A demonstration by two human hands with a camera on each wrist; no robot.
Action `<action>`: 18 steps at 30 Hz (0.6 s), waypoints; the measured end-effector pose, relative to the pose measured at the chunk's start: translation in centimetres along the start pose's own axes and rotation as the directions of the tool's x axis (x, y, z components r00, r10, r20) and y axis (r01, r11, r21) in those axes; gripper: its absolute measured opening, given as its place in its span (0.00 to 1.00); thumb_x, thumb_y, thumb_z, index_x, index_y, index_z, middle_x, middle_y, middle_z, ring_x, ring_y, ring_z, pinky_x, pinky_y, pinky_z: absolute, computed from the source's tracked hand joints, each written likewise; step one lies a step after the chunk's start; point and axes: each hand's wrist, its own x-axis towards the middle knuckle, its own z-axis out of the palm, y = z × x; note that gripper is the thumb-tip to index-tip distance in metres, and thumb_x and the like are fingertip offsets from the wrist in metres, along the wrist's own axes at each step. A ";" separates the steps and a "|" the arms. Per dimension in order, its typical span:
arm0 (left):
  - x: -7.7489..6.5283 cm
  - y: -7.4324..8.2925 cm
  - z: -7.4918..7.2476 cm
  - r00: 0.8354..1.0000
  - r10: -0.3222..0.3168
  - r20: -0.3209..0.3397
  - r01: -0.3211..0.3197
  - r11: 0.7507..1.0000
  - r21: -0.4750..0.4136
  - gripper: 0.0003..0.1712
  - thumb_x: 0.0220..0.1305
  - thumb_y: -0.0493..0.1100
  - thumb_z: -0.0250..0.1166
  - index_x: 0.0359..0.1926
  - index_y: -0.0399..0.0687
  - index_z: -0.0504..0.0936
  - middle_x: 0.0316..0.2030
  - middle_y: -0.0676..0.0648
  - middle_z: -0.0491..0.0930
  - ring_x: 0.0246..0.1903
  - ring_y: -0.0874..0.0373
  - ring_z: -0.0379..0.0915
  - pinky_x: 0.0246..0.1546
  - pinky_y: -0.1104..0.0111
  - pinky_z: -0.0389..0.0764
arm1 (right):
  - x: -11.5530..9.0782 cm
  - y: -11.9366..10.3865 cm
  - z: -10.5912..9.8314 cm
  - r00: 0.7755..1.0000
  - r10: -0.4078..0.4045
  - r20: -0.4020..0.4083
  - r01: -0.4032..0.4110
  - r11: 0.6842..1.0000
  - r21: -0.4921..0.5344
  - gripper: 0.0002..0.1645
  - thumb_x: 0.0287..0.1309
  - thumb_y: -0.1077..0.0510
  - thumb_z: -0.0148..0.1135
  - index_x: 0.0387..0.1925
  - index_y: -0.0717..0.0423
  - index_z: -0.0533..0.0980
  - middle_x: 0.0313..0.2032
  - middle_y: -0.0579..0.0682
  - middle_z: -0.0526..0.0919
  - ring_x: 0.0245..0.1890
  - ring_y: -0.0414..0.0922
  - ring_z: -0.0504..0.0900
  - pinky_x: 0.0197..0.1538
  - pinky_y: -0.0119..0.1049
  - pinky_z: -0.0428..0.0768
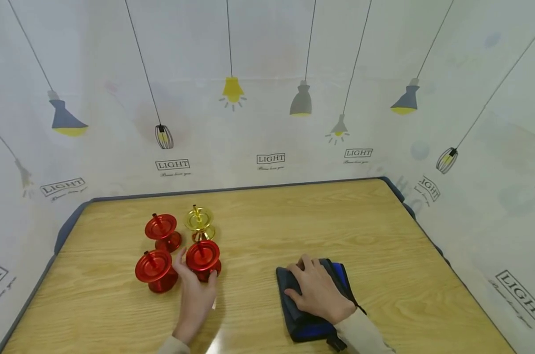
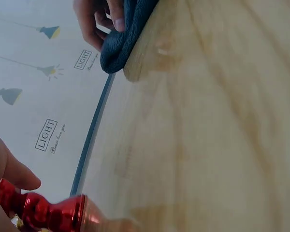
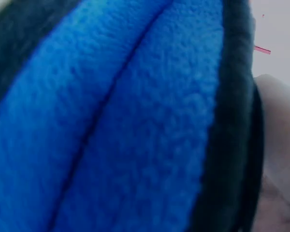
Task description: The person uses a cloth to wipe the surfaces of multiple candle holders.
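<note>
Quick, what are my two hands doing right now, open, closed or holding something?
Left hand: holding the rightmost red stand.
Right hand: on the folded cloth; whether it's gripping can't be told.

Head view: soft, even light; white glare at near edge of tabletop. Wall beyond tabletop pale, lettering legible. Left wrist: dimmer, bluish cast; bright highlights on red stand. Right wrist: blue cloth close, soft-focused; pale backdrop washed out.
</note>
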 end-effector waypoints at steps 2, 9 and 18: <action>0.2 0.0 0.1 1.000 -0.019 0.023 0.019 1.000 -0.005 0.53 0.54 0.19 0.65 0.73 0.38 0.44 0.64 0.25 0.67 0.67 0.34 0.66 0.68 0.46 0.66 | 0.0 0.0 0.1 1.000 -0.002 -0.010 0.002 1.000 0.013 0.22 0.60 0.49 0.72 0.52 0.51 0.80 0.43 0.53 0.74 0.37 0.46 0.71 0.39 0.42 0.74; 0.3 0.3 0.2 0.993 -0.070 0.091 0.075 0.996 -0.053 0.53 0.50 0.16 0.66 0.71 0.36 0.47 0.54 0.30 0.76 0.59 0.40 0.75 0.55 0.76 0.76 | 0.1 -0.5 0.6 0.995 -0.023 -0.101 0.026 0.999 0.035 0.13 0.57 0.56 0.74 0.43 0.49 0.81 0.38 0.50 0.74 0.33 0.43 0.69 0.36 0.36 0.71; -0.2 2.5 -0.1 0.975 -0.009 0.220 0.029 0.996 -0.087 0.39 0.54 0.20 0.69 0.63 0.32 0.60 0.56 0.35 0.80 0.54 0.46 0.80 0.56 0.75 0.77 | 0.5 -1.2 -1.5 0.978 0.017 -0.207 0.056 0.939 0.340 0.13 0.60 0.64 0.70 0.46 0.49 0.80 0.42 0.47 0.80 0.41 0.43 0.81 0.42 0.37 0.83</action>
